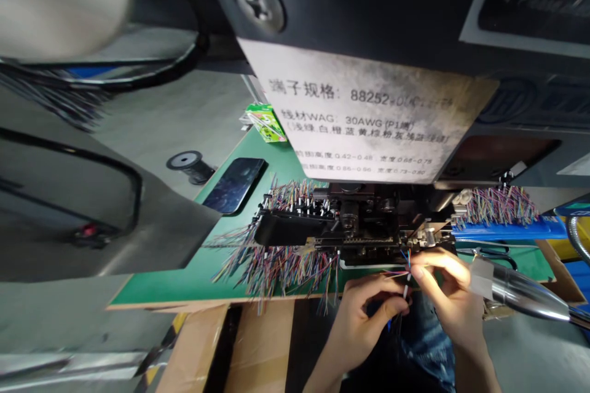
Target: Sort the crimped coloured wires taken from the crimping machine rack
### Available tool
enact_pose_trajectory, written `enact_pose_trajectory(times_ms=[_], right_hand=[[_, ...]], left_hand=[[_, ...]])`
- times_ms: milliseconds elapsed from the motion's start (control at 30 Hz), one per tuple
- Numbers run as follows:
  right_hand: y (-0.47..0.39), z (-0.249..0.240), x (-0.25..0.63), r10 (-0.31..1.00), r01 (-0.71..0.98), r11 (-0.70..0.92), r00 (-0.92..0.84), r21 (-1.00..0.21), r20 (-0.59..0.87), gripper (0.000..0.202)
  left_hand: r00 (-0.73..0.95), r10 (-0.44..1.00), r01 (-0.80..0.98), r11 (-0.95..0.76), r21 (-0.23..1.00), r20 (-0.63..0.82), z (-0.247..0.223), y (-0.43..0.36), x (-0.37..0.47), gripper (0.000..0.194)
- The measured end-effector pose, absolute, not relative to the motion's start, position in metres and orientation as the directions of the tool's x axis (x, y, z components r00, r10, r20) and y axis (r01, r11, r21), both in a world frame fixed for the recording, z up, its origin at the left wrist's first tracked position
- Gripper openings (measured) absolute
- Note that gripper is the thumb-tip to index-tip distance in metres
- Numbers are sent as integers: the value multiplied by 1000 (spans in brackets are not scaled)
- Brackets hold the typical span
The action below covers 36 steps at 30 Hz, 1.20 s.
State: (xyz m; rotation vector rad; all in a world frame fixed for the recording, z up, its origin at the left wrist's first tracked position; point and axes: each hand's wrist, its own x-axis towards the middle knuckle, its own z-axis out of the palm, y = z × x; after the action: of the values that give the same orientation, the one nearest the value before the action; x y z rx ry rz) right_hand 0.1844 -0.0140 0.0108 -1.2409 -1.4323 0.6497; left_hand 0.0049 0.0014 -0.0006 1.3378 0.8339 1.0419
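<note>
My left hand [366, 316] pinches a thin cable by a white sleeve [406, 290] between thumb and fingers, low in front of the machine. Close beside it, my right hand [447, 282] has thumb and forefinger closed on the cable's fanned-out coloured wires [408, 256]. Blue, orange and pink strands stick out above and to the left of the fingertips. Just beyond the hands sits the crimping head [369, 227] of the terminal machine. The rest of the cable drops below my left hand and is mostly hidden.
A machine body [369, 6] with a printed label [369, 116] overhangs the green table [184, 285]. Piles of wires [286, 270] lie at left; more wires [500, 206] rest near a blue tray [511, 231]. Nearby are a phone [236, 184], a spool [190, 166] and a metal lamp [525, 291].
</note>
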Motion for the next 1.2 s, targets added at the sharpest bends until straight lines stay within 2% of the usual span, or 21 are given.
enact_pose_trajectory(times_ms=[100,167,333,533,800,1200], right_hand=[[-16,22,187,913,330,375,33,-866,408,13],[-18,25,184,932,260,342,26,-903,361,14],[-24,18,175,975,105,129,166,-986,145,8],[-20,13,168,961,20,60,270,-998,63,12],[-17,17,164,951,-47,65,305,-997,48,11],[-17,19,165,956,-14,52,291,-999,46,18]], left_hand=[[433,900,-157,18,987,52,1,0,-2,11],[448,893,-149,28,988,42,0,1,-3,10],[415,909,-94,6,996,33,-4,4,3,10],[360,932,-109,-3,994,42,-4,6,10,11],[294,952,-76,-70,995,89,-6,5,15,12],[295,952,-56,-70,996,84,-7,4,13,17]])
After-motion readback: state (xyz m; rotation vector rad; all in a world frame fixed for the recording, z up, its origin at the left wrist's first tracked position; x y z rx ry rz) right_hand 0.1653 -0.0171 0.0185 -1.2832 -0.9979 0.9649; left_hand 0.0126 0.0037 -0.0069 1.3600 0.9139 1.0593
